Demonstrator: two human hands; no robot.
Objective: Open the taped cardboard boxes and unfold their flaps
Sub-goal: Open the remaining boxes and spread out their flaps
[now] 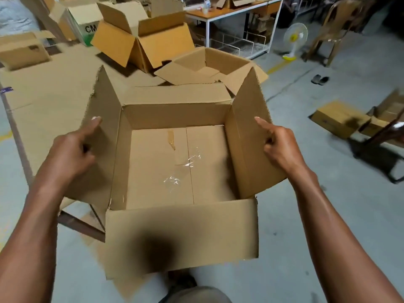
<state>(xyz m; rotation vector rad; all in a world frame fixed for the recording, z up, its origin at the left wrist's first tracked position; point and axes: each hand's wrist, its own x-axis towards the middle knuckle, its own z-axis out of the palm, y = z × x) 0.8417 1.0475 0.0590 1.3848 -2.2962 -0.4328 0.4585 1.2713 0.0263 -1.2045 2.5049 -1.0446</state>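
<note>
Only readable writing: black letters "CM" on a white-and-green box point(87, 29) at the far left; rest cut off. The open cardboard box point(179, 162) sits front and centre between both hands, all four flaps unfolded. Inside only scraps of clear tape point(192, 159) and a brown tape strip point(171, 139) on the bottom seam, between the two index fingertips and lower. Left hand point(72, 152) grips the left flap point(98, 132): index finger straight along the flap's inner face pointing away, thumb behind the flap, other fingers curled. Right hand point(278, 145) mirrors it on the right flap point(251, 127): index straight up the flap, remaining fingers curled round its edge. Both forearms reach forward, bare. Near flap point(181, 235) hangs toward the person, far flap point(177, 94) folds outward beyond the fingertips. Beyond the fingertips more opened boxes point(142, 40), point(209, 66), nothing visible inside them. Right of right hand: a closed small box point(338, 118) on the floor, a white fan point(294, 40), sandals point(320, 79).
</note>
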